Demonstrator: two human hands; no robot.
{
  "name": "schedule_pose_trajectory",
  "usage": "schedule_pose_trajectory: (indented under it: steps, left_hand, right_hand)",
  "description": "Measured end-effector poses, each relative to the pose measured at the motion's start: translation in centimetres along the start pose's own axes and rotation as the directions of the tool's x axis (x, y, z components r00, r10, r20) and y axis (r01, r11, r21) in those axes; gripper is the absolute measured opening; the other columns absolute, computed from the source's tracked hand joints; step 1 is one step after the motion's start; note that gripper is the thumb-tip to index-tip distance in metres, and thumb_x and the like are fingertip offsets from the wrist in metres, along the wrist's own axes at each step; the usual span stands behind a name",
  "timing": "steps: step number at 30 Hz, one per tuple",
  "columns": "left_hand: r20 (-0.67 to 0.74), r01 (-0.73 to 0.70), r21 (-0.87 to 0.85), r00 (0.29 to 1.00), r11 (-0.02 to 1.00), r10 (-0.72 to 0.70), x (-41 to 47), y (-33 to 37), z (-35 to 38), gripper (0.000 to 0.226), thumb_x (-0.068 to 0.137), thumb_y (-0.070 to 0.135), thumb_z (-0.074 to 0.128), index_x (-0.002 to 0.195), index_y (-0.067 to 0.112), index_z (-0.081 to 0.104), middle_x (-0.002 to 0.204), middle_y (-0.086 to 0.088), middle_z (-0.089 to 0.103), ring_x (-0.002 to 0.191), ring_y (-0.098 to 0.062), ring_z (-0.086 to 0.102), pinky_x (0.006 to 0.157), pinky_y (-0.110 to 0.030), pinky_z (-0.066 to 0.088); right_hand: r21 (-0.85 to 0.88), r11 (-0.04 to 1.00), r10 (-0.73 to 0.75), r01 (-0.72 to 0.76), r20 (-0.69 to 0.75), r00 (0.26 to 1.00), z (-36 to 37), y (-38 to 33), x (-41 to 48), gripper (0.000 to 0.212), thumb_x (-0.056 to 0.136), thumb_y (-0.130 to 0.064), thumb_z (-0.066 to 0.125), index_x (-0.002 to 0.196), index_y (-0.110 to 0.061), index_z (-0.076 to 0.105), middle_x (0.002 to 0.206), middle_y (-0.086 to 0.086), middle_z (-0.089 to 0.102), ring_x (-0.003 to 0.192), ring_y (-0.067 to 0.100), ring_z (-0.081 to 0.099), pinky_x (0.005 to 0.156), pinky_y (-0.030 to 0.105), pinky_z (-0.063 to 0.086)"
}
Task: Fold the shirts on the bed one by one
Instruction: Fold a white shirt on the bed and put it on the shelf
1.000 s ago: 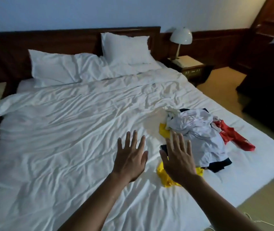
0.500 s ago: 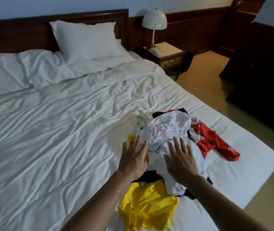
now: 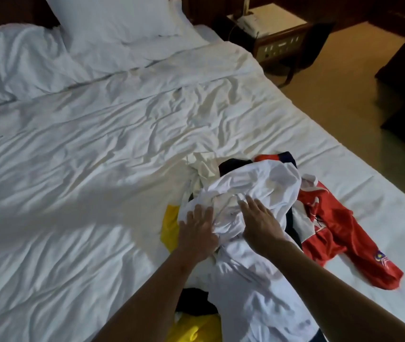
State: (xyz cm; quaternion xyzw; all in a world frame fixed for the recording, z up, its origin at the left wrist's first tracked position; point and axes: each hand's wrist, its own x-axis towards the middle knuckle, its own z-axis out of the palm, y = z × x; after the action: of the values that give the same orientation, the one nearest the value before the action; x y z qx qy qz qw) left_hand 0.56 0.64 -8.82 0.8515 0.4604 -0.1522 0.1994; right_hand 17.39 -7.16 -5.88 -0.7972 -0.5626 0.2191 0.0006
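Note:
A pile of crumpled shirts lies on the right side of the white bed [image 3: 85, 169]. A white shirt [image 3: 265, 183] is on top, spreading down toward me. Under it show a red shirt [image 3: 324, 233] trailing to the right, a yellow shirt [image 3: 169, 225] on the left, a dark garment [image 3: 194, 302] and a cream piece [image 3: 203, 164] at the far edge. My left hand [image 3: 197, 230] rests on the white shirt's left folds with its fingers extended. My right hand [image 3: 260, 223] lies flat on the same shirt, just to the right.
White pillows [image 3: 112, 18] lie at the head of the bed. A wooden nightstand [image 3: 277, 38] with a lamp base stands at the far right corner. The bed's right edge runs along a tan floor [image 3: 339, 90], with dark furniture beyond.
The view has moved closer and lower over the pile. Both hands went forward from hovering above the bed and now touch the white shirt on top.

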Motion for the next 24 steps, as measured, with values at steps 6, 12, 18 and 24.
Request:
schedule_pose_trajectory:
  steps: [6,12,18,24]
  left_hand:
    - [-0.112,-0.024,-0.159,0.994,0.987,0.006,3.5,-0.7,2.3,0.083,0.085,0.051,0.026,0.158,0.014,0.037,0.144,-0.016,0.048,0.126,-0.041,0.052,0.097,-0.050,0.051]
    - [-0.230,-0.012,-0.531,0.964,0.847,-0.130,2.8,-1.7,-0.1,0.025,0.076,0.027,0.046,0.087,0.014,0.063,0.091,-0.009,0.066,0.089,-0.035,0.066,0.070,-0.041,0.049]
    - [-0.509,-0.172,-0.656,0.820,0.735,-0.263,-1.4,-4.0,-5.9,0.013,0.087,0.014,0.054,0.086,0.014,0.068,0.079,-0.001,0.071,0.073,-0.020,0.063,0.067,-0.035,0.049]
    - [-0.567,-0.405,-0.801,0.750,0.440,-0.341,-11.7,-6.5,-16.3,0.018,0.093,0.005,0.057,0.080,0.010,0.067,0.067,0.008,0.065,0.064,0.000,0.053,0.061,-0.017,0.041]
  right_hand:
    - [-0.028,1.000,0.012,-0.012,-0.023,1.000,1.8,1.6,5.8,0.078,0.099,-0.012,0.050,0.165,-0.022,0.010,0.173,0.006,0.006,0.160,0.029,-0.003,0.126,0.060,-0.005]
    - [-0.013,0.996,0.079,-0.084,-0.225,0.971,2.2,2.9,7.6,0.031,0.101,-0.016,0.049,0.129,-0.017,0.063,0.121,0.006,0.058,0.127,0.033,0.046,0.124,0.064,0.002]
    - [0.223,0.965,0.025,0.135,-0.596,0.803,-0.8,-1.0,3.9,0.028,0.098,-0.021,0.048,0.109,-0.009,0.071,0.104,0.012,0.070,0.103,0.039,0.062,0.108,0.067,0.038]
    - [0.489,0.749,0.000,0.447,-0.674,0.738,-9.0,-10.6,-2.5,0.029,0.103,-0.018,0.040,0.117,-0.013,0.065,0.104,0.004,0.070,0.092,0.024,0.062,0.079,0.035,0.045]
